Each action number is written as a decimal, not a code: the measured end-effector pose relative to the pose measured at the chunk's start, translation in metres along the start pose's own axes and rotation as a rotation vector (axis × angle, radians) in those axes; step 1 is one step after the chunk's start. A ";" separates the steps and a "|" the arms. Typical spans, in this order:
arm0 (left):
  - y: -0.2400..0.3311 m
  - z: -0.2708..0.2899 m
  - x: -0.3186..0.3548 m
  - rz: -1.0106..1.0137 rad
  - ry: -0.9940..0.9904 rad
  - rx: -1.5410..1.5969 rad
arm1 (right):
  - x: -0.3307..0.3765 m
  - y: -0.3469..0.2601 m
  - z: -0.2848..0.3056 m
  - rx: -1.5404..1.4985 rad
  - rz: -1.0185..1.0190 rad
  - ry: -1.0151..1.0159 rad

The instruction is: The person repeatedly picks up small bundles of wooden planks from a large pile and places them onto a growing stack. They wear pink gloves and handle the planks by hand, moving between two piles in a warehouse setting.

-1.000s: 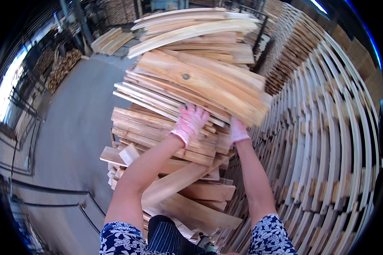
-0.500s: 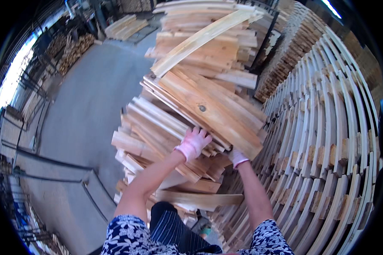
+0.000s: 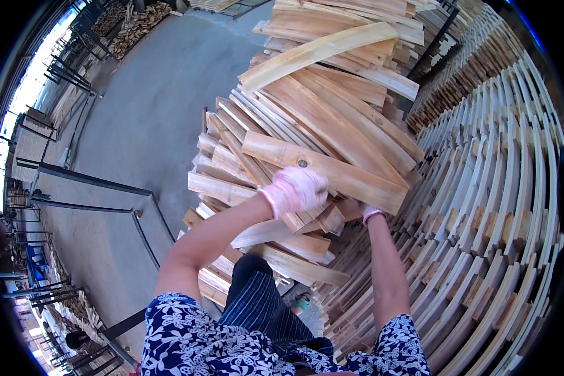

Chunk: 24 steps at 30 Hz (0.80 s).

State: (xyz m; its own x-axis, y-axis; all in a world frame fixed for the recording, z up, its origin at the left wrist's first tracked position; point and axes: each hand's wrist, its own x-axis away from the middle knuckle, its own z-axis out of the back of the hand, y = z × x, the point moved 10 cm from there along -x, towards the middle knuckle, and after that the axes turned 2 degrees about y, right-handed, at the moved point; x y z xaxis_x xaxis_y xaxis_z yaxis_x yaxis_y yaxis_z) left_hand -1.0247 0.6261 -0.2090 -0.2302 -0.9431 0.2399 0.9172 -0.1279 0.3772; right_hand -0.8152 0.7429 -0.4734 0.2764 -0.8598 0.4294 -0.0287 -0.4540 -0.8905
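Observation:
A flat wooden board (image 3: pixel 351 182) with a dark knot lies slanted across the top of a heap of loose boards (image 3: pixel 276 254). My right hand (image 3: pixel 373 212), in a pale pink-white glove, is at the board's right end; its fingers are wrapped under the board and mostly hidden by it. My left hand (image 3: pixel 296 191), gloved alike, is closed by the board's near edge, a little below the knot. It is slightly blurred, and what its fingers hold, if anything, is hidden. A pale curved board (image 3: pixel 319 55) rests on the heap farther away.
Tall rows of stacked wooden slats (image 3: pixel 476 200) rise close on my right. Grey concrete floor (image 3: pixel 144 113) stretches to the left, with a dark metal frame (image 3: pixel 94 178) standing on it. More wood is piled (image 3: pixel 138 28) at the far left.
The knotted board has come away from the boards beside it and turned closer to crosswise. My left hand has closed and shifted along its near edge. The view has moved too.

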 end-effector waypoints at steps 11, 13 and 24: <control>-0.233 0.122 -0.085 0.630 0.448 -0.141 | 0.145 0.118 0.060 0.167 -0.016 0.355; -0.257 0.116 -0.088 0.516 0.518 -0.040 | 0.177 0.132 0.068 0.195 -0.017 0.384; -0.214 0.069 0.031 0.437 0.317 -0.294 | 0.248 0.043 0.154 0.099 0.122 0.950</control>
State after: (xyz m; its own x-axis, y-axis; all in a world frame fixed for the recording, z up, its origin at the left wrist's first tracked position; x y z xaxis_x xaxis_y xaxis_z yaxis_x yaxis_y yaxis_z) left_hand -1.2510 0.6455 -0.2207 0.2538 -0.9670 0.0219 0.9666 0.2544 0.0312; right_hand -0.6003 0.5459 -0.4279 -0.6180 -0.7498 0.2363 0.0877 -0.3644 -0.9271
